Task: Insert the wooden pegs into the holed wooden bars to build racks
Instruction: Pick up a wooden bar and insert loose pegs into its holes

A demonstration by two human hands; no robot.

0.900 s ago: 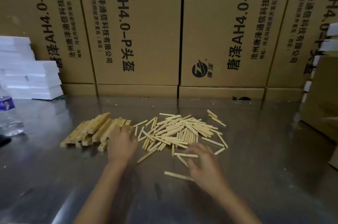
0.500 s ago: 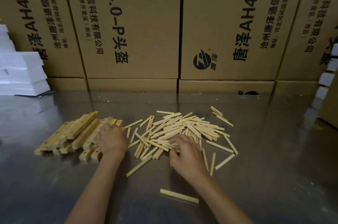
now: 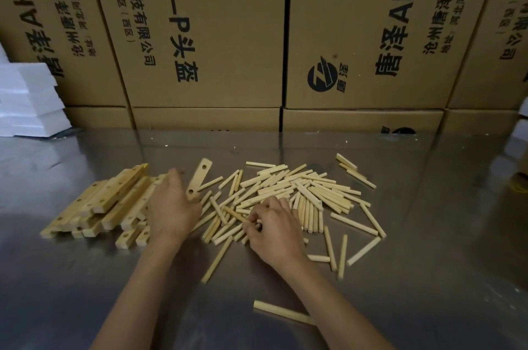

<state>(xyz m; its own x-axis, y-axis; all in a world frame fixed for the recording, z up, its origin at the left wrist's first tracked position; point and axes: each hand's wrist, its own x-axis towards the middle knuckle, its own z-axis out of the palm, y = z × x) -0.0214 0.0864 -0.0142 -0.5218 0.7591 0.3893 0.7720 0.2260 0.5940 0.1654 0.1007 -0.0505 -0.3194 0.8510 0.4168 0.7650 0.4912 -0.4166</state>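
1. Left hand (image 3: 171,212) grips one holed bar (image 3: 199,182) by its near end and tips it up, so the far end points toward one o'clock and two holes show on its face; the hand lies over the right edge of the bar stack.
2. Right hand (image 3: 273,228) has its fingertips curled into the peg pile, pinching what looks like one peg (image 3: 235,214) at the pile's seven o'clock edge; how firm the pinch is cannot be told, since the fingers hide it.
3. Remaining bars (image 3: 108,204) lie heaped at nine o'clock of the left hand, several with holes facing up. Loose pegs (image 3: 308,189) spread from twelve to three o'clock of the right hand, with a few strays toward five o'clock.
4. One stray peg (image 3: 281,312) lies alone at six o'clock, just beside the right forearm, well apart from the pile.
5. By the look of it, this is the opening step: one bar and one peg are being picked out, and no peg sits in any hole yet.
6. Next, the peg likely has to be lifted free of its neighbours, turned end-on to a hole in the raised bar, and pressed straight in while the left hand steadies the bar.
7. Cardboard boxes (image 3: 205,35) stand along the back of the metal table (image 3: 428,264).
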